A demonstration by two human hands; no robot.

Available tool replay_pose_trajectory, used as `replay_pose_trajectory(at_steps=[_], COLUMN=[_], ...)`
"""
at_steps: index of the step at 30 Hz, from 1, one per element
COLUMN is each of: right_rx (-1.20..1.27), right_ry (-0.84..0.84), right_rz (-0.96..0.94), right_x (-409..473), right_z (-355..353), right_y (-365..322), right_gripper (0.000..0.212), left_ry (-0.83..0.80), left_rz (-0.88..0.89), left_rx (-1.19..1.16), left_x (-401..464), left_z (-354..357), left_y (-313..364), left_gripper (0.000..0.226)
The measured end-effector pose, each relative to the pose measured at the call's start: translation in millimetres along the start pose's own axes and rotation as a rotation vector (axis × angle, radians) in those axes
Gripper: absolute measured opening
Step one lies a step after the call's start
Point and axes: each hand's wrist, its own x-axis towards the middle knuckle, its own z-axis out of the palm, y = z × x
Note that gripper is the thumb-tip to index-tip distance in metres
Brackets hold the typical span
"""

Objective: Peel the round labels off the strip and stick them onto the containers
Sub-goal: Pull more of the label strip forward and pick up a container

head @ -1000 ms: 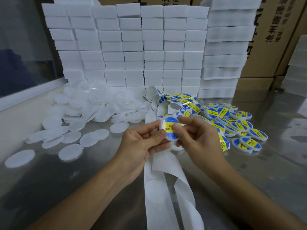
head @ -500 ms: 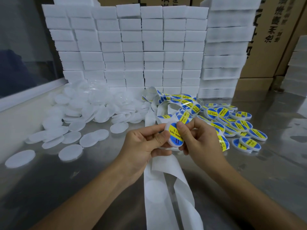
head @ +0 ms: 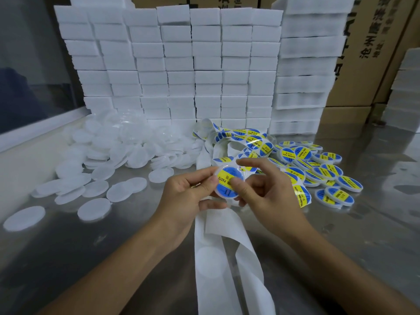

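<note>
Resting between both hands (head: 227,192), labelled container (head: 229,181), thumbs pressing it.

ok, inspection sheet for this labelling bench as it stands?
Surface: steel table, reflective.
Job's things: container with blue-yellow label in both hands; label strip coiled behind; labelled pile right; blank containers left.
Clutter: spent backing paper trailing toward the camera.
Grippers: left hand holds container; right hand thumb presses label.
Cables: nothing seen.
Surroundings: white blocks stacked behind, cardboard boxes.
</note>
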Motion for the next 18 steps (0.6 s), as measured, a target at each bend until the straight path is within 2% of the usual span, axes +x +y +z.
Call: replay_pose_trajectory(at_steps=[3,6,8,12,17,18], right_rx=[-0.008,0.127,0.144,0.094,-0.077,-0.14], right_ry=[-0.095,-0.084,-0.042,0.012,0.018,0.016], right_rz=[0.019,0.08,0.085,0.072,-0.012,-0.05], right_x=[-0.8,-0.2,-0.1,0.8,-1.1,-2.1], right_z=[1.6,3.2,2.1,-0.3,1.6,1.9], right_y=[0.4,-1.3,-3.4,-4.3,5.9,6.5], right_gripper=[0.035,0.018,0.021,0.033,0.007,0.022], left_ry=[0.056,0.099,0.076,0.019,0.127,0.149], left_rz=[0.012,-0.004,-0.007,0.016,-0.005,-0.009], left_rx=[0.024,0.119,0.173,0.204,0.113,0.086], left_x=[1.9,2.8,2.5,0.9,1.9,1.7], left_z=[-3.7,-3.9,-3.4,-0.8,-0.1,-0.8], left_y=[0.2,-2.0,-2.8,-2.2,-2.4,-2.1], left_gripper=[0.019,0.014,0.016,0.019,0.014,0.01])
